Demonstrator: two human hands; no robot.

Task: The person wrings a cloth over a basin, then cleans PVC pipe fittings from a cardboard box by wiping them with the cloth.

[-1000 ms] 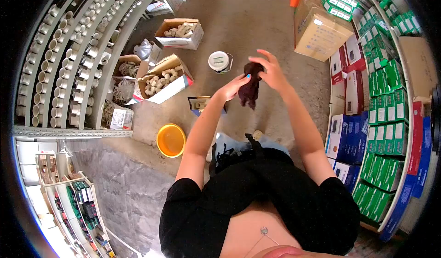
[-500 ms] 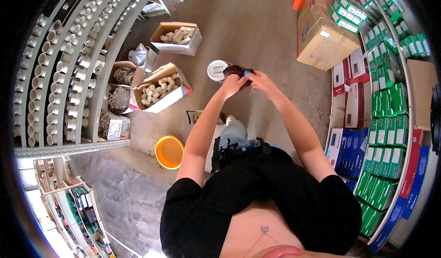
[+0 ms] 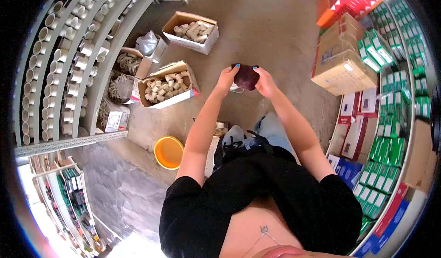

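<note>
A dark maroon cloth [image 3: 246, 77], bunched into a rounded bundle, is stretched between both hands over the floor. My left hand [image 3: 227, 79] grips its left edge, the thumb with a blue nail on top. On the opposite edge, my right hand [image 3: 264, 82] holds the cloth the same way, also with a blue nail showing. Under the cloth, a sliver of a white bucket [image 3: 236, 89] shows; the rest of it is hidden. The fingers beneath the cloth are mostly out of sight.
Boxes of pipe fittings [image 3: 169, 89] [image 3: 193, 32] and a yellow basin [image 3: 169, 152] stand on the floor to the left. Racks of pipe fittings [image 3: 59, 74] rise beyond. On the right are a large carton [image 3: 344, 69] and shelves with green boxes [image 3: 386, 152].
The cloth, hanging long a second ago, is now bunched up with a hand on each side. The view has shifted, and the bucket is now mostly covered.
</note>
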